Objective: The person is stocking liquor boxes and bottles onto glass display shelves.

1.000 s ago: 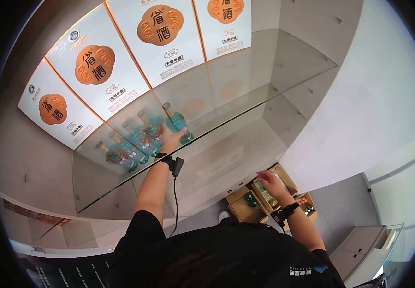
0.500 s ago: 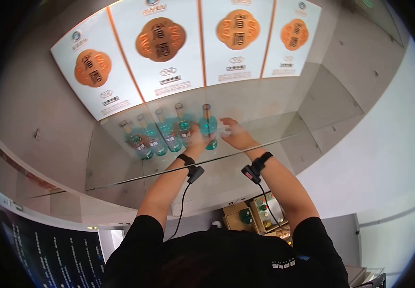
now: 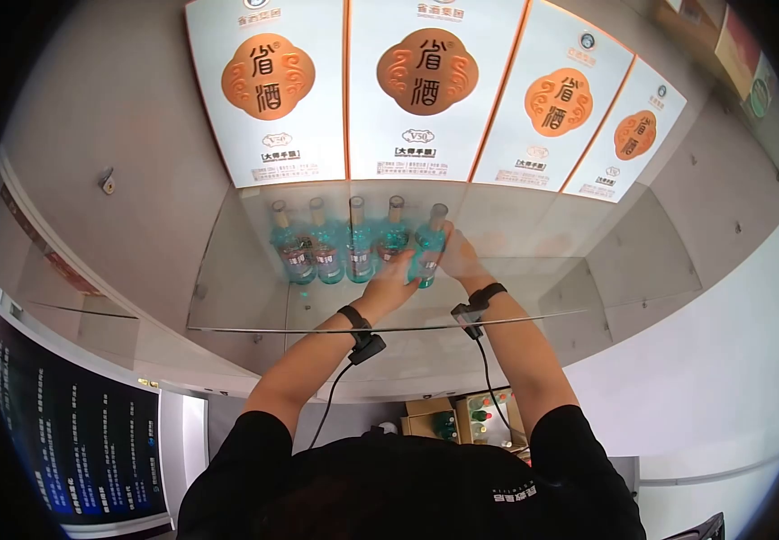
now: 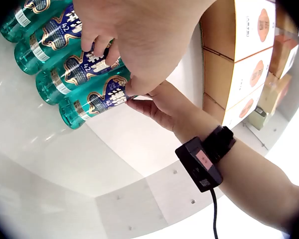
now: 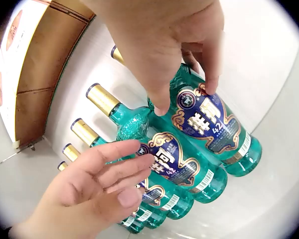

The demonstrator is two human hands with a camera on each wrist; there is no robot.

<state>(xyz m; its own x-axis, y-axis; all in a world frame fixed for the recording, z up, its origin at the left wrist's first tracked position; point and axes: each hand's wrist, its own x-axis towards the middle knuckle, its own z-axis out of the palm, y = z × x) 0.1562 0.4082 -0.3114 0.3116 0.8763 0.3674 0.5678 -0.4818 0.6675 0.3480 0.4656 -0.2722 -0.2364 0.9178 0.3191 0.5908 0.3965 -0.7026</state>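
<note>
Several teal glass bottles of liquor (image 3: 360, 252) with gold caps and blue labels stand in a row on the glass shelf. My right hand (image 3: 461, 258) grips the right-end bottle (image 5: 234, 144) around its shoulder, thumb on one side and fingers on the other. Just left of that bottle is my left hand (image 3: 389, 292), in front of the neighbouring bottle (image 5: 187, 167). Its fingers (image 5: 122, 167) are stretched out and loose in the right wrist view. In the left wrist view the thumb comes right at the right-end bottle's label (image 4: 112, 92).
Behind the bottles stand white boxes (image 3: 425, 144) with orange emblems. The shelf's glass front edge (image 3: 389, 326) runs under both forearms. Below, on the floor, are crates (image 3: 489, 414) holding more bottles. A dark screen (image 3: 92, 423) is at lower left.
The head view has swung left. My right hand has come up from above the floor crates and now grips the right-end bottle. The gap between that bottle and its neighbour looks narrower.
</note>
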